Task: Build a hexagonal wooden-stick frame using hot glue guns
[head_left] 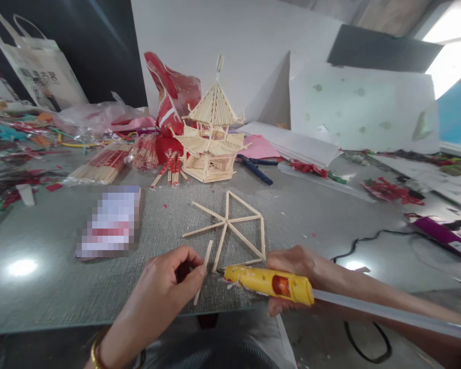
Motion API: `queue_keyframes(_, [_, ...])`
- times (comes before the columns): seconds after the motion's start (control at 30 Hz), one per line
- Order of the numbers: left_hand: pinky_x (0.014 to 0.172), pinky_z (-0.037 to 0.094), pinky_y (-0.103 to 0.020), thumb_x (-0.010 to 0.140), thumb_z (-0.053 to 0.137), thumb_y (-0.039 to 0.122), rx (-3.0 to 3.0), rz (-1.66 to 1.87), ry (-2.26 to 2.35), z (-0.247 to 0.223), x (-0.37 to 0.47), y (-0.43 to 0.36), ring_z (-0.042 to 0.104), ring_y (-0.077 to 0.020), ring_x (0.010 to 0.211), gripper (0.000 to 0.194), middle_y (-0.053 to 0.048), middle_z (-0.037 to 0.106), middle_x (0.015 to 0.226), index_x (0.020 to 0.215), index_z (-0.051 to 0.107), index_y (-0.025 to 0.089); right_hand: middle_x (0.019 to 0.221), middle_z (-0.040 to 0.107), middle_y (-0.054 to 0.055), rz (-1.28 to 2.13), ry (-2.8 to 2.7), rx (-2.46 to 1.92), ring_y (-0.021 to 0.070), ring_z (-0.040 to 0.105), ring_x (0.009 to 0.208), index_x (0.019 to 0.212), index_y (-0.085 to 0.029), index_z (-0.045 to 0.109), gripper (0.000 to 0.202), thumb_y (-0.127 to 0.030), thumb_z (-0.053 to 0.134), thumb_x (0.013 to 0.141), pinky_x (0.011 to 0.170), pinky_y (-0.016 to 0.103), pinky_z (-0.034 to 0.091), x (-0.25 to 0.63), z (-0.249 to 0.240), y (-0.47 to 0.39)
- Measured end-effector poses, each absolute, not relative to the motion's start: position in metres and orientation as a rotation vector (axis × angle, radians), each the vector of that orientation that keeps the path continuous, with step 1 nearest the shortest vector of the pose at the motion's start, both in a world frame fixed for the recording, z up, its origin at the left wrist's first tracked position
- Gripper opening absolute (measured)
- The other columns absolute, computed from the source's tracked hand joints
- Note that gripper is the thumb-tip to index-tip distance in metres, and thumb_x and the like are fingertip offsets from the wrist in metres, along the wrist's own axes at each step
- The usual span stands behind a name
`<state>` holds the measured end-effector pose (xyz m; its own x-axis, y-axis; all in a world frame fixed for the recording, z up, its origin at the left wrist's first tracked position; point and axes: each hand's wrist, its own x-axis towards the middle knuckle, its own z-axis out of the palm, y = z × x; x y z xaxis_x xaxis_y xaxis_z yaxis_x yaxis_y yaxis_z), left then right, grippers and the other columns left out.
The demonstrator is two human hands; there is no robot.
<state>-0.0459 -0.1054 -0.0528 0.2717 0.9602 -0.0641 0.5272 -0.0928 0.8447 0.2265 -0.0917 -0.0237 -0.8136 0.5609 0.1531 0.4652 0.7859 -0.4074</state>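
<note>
My right hand (292, 259) is wrapped round a yellow hot glue gun (253, 279), with a long clear glue stick (384, 310) running out of its back end. The gun's nozzle touches or nearly touches the lower end of a spoke on a wheel-like wooden stick frame (241, 230), which lies flat on the table. Several spokes meet at its centre, and rim sticks join those on the right side. Between thumb and fingertips, my left hand (174, 274) pinches a loose wooden stick (209, 251), slanting just left of that spoke.
Behind the frame stands a pagoda model (213, 138) made of sticks. Blue-handled pliers (256, 169) lie to its right, bundled sticks (103, 161) to its left. A blurred-out flat object (111, 223) lies at left; a purple power strip (445, 236) and black cable (357, 241) are at right.
</note>
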Motion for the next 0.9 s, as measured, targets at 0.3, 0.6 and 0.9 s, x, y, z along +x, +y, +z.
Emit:
queue_keyframes(0.3, [0.048,0.032,-0.02,0.083,0.05,0.04,1.73,0.663,1.379,-0.048,-0.045,-0.105,0.044,-0.0102,0.052,0.025,0.004,0.051,0.056,0.075,0.06,0.019,0.06,0.043,-0.005,0.69,-2.582,-0.852,0.0033,0.037,0.047,0.067,-0.017,0.046,0.036,-0.043,0.069,0.076,0.042,0.019,0.023,0.226,-0.018,-0.093])
queue_keyframes(0.6, [0.05,0.032,-0.021,0.081,0.05,0.041,1.691,0.658,1.414,-0.042,-0.043,-0.108,0.041,-0.0108,0.054,0.025,0.004,0.048,0.057,0.073,0.059,0.019,0.062,0.041,-0.005,0.735,-2.608,-0.923,0.0052,0.037,0.05,0.068,-0.017,0.045,0.035,-0.042,0.067,0.078,0.046,0.021,0.024,0.233,-0.015,-0.098])
queue_keyframes(0.9, [0.048,0.029,-0.021,0.081,0.05,0.042,1.683,0.668,1.427,-0.044,-0.042,-0.108,0.04,-0.0106,0.052,0.025,0.004,0.046,0.055,0.072,0.059,0.02,0.062,0.043,-0.004,0.775,-2.65,-1.026,0.0059,0.04,0.052,0.066,-0.017,0.044,0.035,-0.041,0.061,0.083,0.047,0.02,0.026,0.234,-0.005,-0.101])
